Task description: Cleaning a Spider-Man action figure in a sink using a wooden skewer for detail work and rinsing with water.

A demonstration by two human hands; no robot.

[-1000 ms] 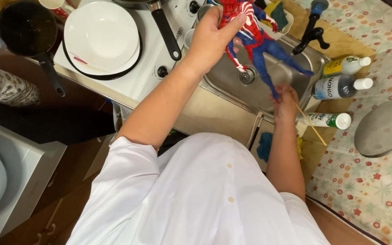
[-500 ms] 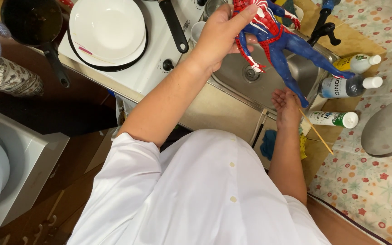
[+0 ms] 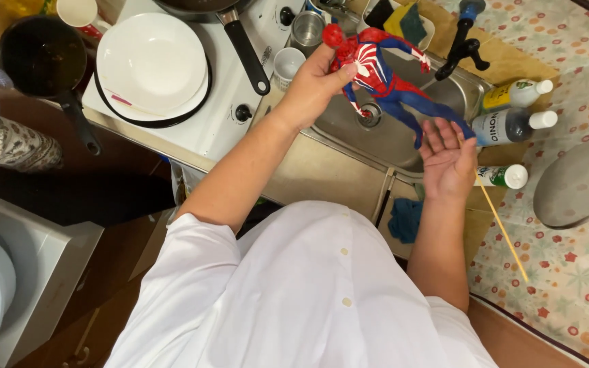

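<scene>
Left to right. Black frying pan (image 3: 39, 58) is sitting at far left, its handle running down-right. Next to it a white plate (image 3: 151, 65) is lying on the white stove (image 3: 226, 116), with a second pan's black handle (image 3: 243, 48) crossing the stove top. A white cup (image 3: 286, 66) and a metal cup (image 3: 307, 28) are standing just right of the stove knobs.

The red-and-blue action figure (image 3: 383, 75) is hanging in the air over the steel sink (image 3: 376, 133). Its long axis is running diagonally: red head pointing up-left toward the cups, blue legs pointing down-right toward the bottles. Chest is facing up at the camera.

Left hand (image 3: 311, 88) is closing around the figure's upper body, thumb lying across the chest, fingers wrapping behind the back. Right hand (image 3: 448, 160) is lying open, palm up, fingers loosely spread, just under the figure's feet; cannot tell whether a foot is actually touching the fingertips.

Figure looks: glossy plastic, red head and torso with a white emblem across the chest, blue arms and legs, one arm sticking out toward the black faucet (image 3: 465, 44).

Right of the sink three bottles (image 3: 512, 126) with white caps are lying on the worktop (image 3: 567, 272), which is wearing a floral cover. A thin wooden stick (image 3: 502, 232) and a round metal lid (image 3: 577, 184) are resting farther right.
</scene>
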